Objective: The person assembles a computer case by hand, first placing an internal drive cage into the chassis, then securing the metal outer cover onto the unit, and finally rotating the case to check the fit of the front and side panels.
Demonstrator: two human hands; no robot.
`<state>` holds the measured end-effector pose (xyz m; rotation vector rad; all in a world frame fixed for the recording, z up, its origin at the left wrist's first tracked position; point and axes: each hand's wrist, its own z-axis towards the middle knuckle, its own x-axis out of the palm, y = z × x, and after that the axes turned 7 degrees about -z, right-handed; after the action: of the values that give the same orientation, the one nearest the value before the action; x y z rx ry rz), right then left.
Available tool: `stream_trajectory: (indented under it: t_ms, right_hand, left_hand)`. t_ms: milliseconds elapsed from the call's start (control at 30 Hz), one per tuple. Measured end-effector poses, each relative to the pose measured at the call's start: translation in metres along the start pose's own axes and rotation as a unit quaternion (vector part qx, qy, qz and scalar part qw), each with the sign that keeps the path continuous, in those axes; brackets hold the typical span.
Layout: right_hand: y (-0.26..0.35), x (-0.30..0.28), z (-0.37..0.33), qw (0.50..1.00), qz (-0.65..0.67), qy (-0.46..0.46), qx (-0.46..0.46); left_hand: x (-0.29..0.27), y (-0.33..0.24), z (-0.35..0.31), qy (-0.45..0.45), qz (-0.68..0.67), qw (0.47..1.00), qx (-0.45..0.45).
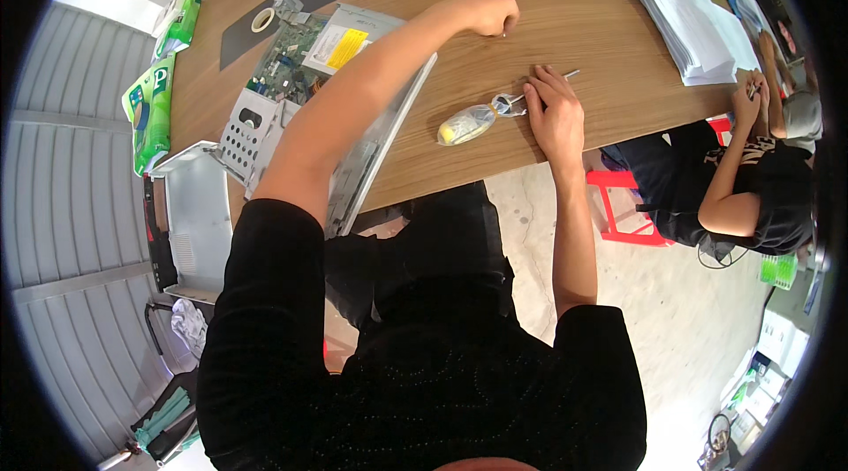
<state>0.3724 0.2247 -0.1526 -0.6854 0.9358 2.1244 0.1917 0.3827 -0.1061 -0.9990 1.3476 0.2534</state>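
Observation:
My left hand [493, 11] is over the far middle of the table, its fingers curled together in a pinch. A tiny bit shows at the fingertips, too small to name. My right hand [556, 115] lies palm down with fingers stretched out, across the metal shaft of a screwdriver [465, 125]. The screwdriver's handle is clear with a yellow end and seems wrapped in plastic; its tip sticks out beyond my fingers. Under my left forearm sits an opened computer case [389, 148], showing a green circuit board [287, 54] and a metal drive with a yellow label [346, 49].
A detached metal cover [199, 215] leans at the table's left edge, near green packages [155, 109]. A tape roll [263, 20] lies behind the case. Paper stacks [693, 34] are at the right. Another person [742, 179] sits there by a red stool [623, 206].

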Motion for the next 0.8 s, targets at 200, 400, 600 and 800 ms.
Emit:
stream_trajectory:
  t_ms: [200,400,600,800]
  right_hand:
    - [-0.006,0.001,-0.002,1.000,0.002,0.004,0.008]
    - [0.007,0.006,0.001,1.000,-0.012,0.020,-0.006]
    - [0.009,-0.003,-0.005,0.998,-0.059,-0.009,-0.006]
    - [-0.007,0.002,-0.014,0.995,-0.098,-0.009,0.032]
  left_hand:
    - [-0.044,-0.012,-0.062,-0.141,-0.007,0.988,0.059]
    - [-0.088,-0.040,-0.278,-0.312,0.146,0.939,-0.003]
    - [-0.045,-0.027,-0.585,-0.543,0.085,0.729,-0.407]
    - [0.195,-0.129,-0.783,-0.673,-0.112,0.377,-0.626]
